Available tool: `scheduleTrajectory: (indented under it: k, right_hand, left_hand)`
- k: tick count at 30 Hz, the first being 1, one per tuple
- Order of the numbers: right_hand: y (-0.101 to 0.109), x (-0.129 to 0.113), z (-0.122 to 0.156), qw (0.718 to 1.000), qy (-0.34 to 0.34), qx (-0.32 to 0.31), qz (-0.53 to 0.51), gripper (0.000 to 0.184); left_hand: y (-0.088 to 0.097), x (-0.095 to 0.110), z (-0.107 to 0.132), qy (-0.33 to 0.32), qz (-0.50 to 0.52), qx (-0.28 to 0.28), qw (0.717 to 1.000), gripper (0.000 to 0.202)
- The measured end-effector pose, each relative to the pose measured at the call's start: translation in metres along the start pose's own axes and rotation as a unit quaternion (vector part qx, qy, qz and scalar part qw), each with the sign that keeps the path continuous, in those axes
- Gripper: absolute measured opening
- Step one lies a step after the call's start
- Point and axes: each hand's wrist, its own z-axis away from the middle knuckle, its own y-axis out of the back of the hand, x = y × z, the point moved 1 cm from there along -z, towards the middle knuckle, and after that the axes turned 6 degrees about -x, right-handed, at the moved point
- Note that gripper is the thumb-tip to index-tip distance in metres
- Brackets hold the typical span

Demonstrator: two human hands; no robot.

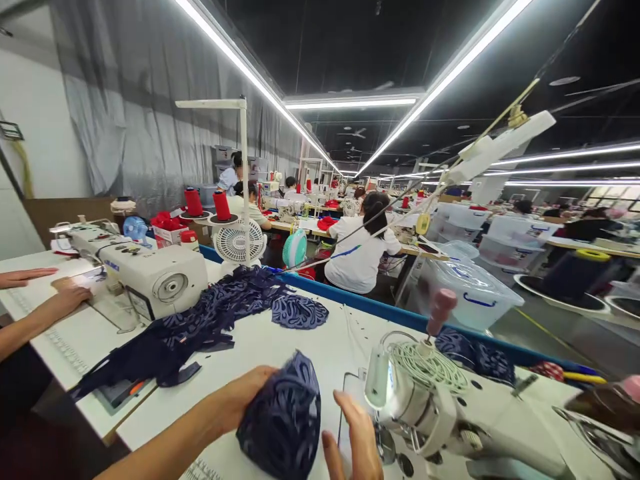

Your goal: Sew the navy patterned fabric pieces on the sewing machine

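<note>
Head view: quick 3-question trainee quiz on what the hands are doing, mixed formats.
1. True or false: the left hand grips the navy lace piece.
2. Is the right hand A) clamped on the cloth, B) open beside it, C) on the white fan?
3. What lies heaped beside the co-worker's sewing machine?

Key: 1 true. 2 B. 3 a navy lace pile.
</note>
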Motion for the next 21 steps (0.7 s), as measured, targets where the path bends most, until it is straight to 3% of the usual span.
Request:
scheduleTrajectory:
  k: [3,5,7,11,16,19,21]
  right_hand:
    - [0.000,-0.010,-0.002,0.969,-0.157,-0.137,-0.136,0.052]
    - [0.000,-0.013,-0.001,0.933,-0.215,-0.206,-0.203,0.035]
    - [0.003,-0.013,0.000,0.932,-0.216,-0.221,-0.188,0.016]
    - [0.016,-0.015,0.007,0.962,-0.161,-0.202,-0.088,0.006]
    - [0.028,-0.024,0.019,0.982,-0.123,-0.130,-0.065,0.014]
    - [0.034,-0.031,0.022,0.997,0.005,-0.066,0.034,0.015]
    - [0.038,-0.036,0.023,0.978,0.144,-0.032,0.151,0.020]
  left_hand:
    - [-0.015,-0.037,0.020,0.048,-0.051,-0.060,0.996,0.025]
    - [-0.021,-0.044,0.028,0.049,-0.089,-0.083,0.991,0.025]
    - [-0.026,-0.042,0.031,0.025,-0.128,-0.092,0.987,0.024]
    - [-0.037,-0.039,0.032,-0.072,-0.253,-0.122,0.957,0.019]
    - [-0.047,-0.052,0.027,-0.099,-0.293,-0.064,0.949,0.012]
    - [-0.048,-0.055,0.027,-0.067,-0.238,-0.064,0.967,0.024]
    - [-0.047,-0.055,0.028,-0.003,-0.129,-0.086,0.988,0.040]
